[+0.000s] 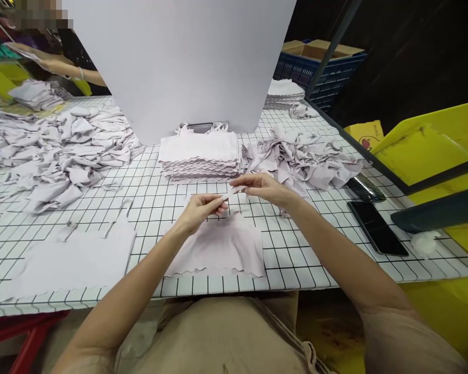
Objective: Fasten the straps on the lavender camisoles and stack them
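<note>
A pale pinkish camisole (pixel 218 249) with thin straps lies on the grid-patterned table in front of me, its wavy lower edge towards my body. My left hand (pixel 203 210) is closed in a pinch on one of its straps, just above the cloth. Close beside it, my right hand (pixel 262 188) holds a strap between thumb and fingers; the fingertips are partly hidden. Another camisole (pixel 78 257) is spread flat to the left, its straps pointing away from me. Beyond my hands stands a neat stack of folded camisoles (pixel 198 148).
Loose garments are heaped at left (pixel 74 150) and right (pixel 312 156). A phone (pixel 377 228) lies near a dark shiny packet (pixel 365 188). A tall white panel (pixel 187 62) rises behind the stack. A blue crate (pixel 320 67) stands back right. Another person's arm (pixel 74 70) shows at upper left.
</note>
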The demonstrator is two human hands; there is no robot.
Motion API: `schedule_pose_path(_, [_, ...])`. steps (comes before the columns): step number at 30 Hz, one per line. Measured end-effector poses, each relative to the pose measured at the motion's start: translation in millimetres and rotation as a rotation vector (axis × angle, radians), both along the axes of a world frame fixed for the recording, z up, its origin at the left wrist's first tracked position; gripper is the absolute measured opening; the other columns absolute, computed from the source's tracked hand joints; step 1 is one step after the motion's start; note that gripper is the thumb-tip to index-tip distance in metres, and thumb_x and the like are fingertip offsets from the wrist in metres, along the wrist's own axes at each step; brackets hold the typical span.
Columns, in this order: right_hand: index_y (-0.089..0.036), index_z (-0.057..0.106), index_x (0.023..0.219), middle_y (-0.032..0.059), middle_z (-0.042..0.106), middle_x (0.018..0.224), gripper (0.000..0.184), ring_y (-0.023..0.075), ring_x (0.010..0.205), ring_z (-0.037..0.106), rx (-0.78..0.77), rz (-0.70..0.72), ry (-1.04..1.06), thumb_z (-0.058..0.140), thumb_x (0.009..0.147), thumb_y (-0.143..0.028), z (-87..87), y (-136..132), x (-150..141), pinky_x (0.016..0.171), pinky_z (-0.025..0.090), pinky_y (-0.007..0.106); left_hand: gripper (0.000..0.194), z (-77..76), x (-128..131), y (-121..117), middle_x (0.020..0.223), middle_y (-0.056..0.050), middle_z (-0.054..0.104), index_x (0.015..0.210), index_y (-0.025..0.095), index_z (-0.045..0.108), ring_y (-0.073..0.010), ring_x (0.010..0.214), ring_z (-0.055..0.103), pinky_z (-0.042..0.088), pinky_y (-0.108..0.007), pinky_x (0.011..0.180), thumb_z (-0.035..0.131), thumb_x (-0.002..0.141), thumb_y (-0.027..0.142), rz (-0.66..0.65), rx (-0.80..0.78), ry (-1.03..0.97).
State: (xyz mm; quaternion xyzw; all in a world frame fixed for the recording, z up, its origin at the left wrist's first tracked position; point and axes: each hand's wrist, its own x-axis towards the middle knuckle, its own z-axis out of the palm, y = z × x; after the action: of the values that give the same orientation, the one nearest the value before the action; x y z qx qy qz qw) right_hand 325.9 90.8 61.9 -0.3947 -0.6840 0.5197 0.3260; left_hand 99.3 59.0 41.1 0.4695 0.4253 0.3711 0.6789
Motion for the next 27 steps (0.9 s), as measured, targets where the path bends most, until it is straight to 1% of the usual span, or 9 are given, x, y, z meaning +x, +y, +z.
schedule_pose_path(2, [-0.021, 0.069, 0.125, 0.0078, 0.075, 0.112, 0.046, 0.0214, 0.106, 0.069, -0.086, 0.15, 0.042, 0.073, 0.08, -0.026, 5.4, -9.7, -2.4, 0.089, 0.055, 0.036, 0.037, 8.1, 1.1, -1.8, 0.076, -0.008, 0.075, 0.084, 0.012, 0.078, -0.0143, 0.067, 0.067, 0.056, -0.03, 0.067, 0.087, 0.067, 0.044, -0.024, 0.056, 0.014])
schedule_pose_path(3, [-0.02, 0.069, 0.127, 0.0077, 0.076, 0.108, 0.049, 0.021, 0.102, 0.07, -0.095, 0.166, 0.047, 0.075, 0.079, -0.03, 5.8, -14.3, -5.4, 0.087, 0.056, 0.036, 0.036, 11.4, 2.6, -3.0, 0.075, -0.008, 0.075, 0.082, 0.012, 0.077, -0.0151, 0.066, 0.067, 0.056, -0.031, 0.066, 0.087, 0.067, 0.044, -0.021, 0.077, 0.018])
schedule_pose_path(7, [-0.02, 0.08, 0.097, 0.005, 0.076, 0.084, 0.022, 0.0172, 0.078, 0.068, 0.119, -0.047, 0.006, 0.075, 0.081, -0.034, -3.8, -29.4, -19.6, 0.071, 0.054, 0.033, 0.031, 15.1, 10.4, -9.9, 0.072, -0.007, 0.073, 0.079, 0.012, 0.075, -0.0147, 0.062, 0.066, 0.055, -0.03, 0.063, 0.08, 0.075, 0.043, 0.011, 0.149, 0.048])
schedule_pose_path(11, [-0.022, 0.079, 0.08, 0.003, 0.074, 0.078, 0.009, 0.0154, 0.071, 0.064, 0.304, -0.233, -0.058, 0.073, 0.082, -0.028, -12.7, -44.4, -20.4, 0.065, 0.05, 0.031, 0.02, -1.0, 13.0, -22.0, 0.083, -0.006, 0.074, 0.088, 0.015, 0.072, -0.0177, 0.078, 0.067, 0.054, -0.034, 0.075, 0.07, 0.086, 0.036, 0.014, 0.342, 0.185])
schedule_pose_path(13, [-0.023, 0.079, 0.08, 0.0027, 0.075, 0.079, 0.009, 0.0154, 0.071, 0.064, 0.272, -0.247, -0.076, 0.073, 0.083, -0.029, -17.1, -52.5, -16.5, 0.064, 0.05, 0.031, 0.013, -14.3, 11.7, -30.4, 0.09, -0.006, 0.073, 0.089, 0.018, 0.07, -0.0201, 0.087, 0.065, 0.05, -0.037, 0.082, 0.072, 0.084, 0.029, 0.013, 0.506, 0.401])
schedule_pose_path(15, [-0.023, 0.078, 0.082, 0.0029, 0.076, 0.081, 0.009, 0.0161, 0.073, 0.066, 0.2, -0.232, -0.086, 0.072, 0.083, -0.029, -24.7, -60.2, -13.3, 0.065, 0.052, 0.031, 0.016, -27.7, 10.0, -38.5, 0.093, -0.005, 0.072, 0.091, 0.019, 0.068, -0.0227, 0.092, 0.062, 0.044, -0.041, 0.086, 0.078, 0.08, 0.025, -0.029, 0.616, 0.671])
schedule_pose_path(18, [-0.022, 0.077, 0.083, 0.0027, 0.077, 0.082, 0.008, 0.0175, 0.077, 0.069, 0.106, -0.239, -0.089, 0.072, 0.083, -0.029, -41.3, -69.4, -12.2, 0.07, 0.053, 0.033, 0.022, -43.1, 8.8, -46.0, 0.092, -0.003, 0.07, 0.09, 0.02, 0.067, -0.0246, 0.094, 0.058, 0.036, -0.044, 0.089, 0.083, 0.077, 0.027, -0.105, 0.628, 0.942])
schedule_pose_path(23, [-0.023, 0.074, 0.083, 0.0024, 0.074, 0.082, 0.005, 0.0185, 0.079, 0.066, 0.177, -0.251, -0.107, 0.071, 0.085, -0.025, -62.4, -76.8, -13.7, 0.071, 0.052, 0.035, 0.018, -53.8, 9.5, -46.2, 0.087, 0.0, 0.066, 0.082, 0.021, 0.066, -0.0227, 0.094, 0.055, 0.032, -0.039, 0.085, 0.083, 0.078, 0.026, -0.132, 0.59, 0.934])
schedule_pose_path(27, [-0.024, 0.072, 0.081, 0.0036, 0.073, 0.082, 0.013, 0.0222, 0.091, 0.063, 0.359, -0.221, -0.225, 0.064, 0.09, -0.02, -70.0, -79.5, -13.9, 0.088, 0.048, 0.044, 0.02, -54.7, 9.7, -45.5, 0.078, 0.003, 0.064, 0.092, 0.022, 0.066, -0.0207, 0.089, 0.055, 0.031, -0.039, 0.086, 0.082, 0.08, 0.023, -0.137, 0.582, 0.894])
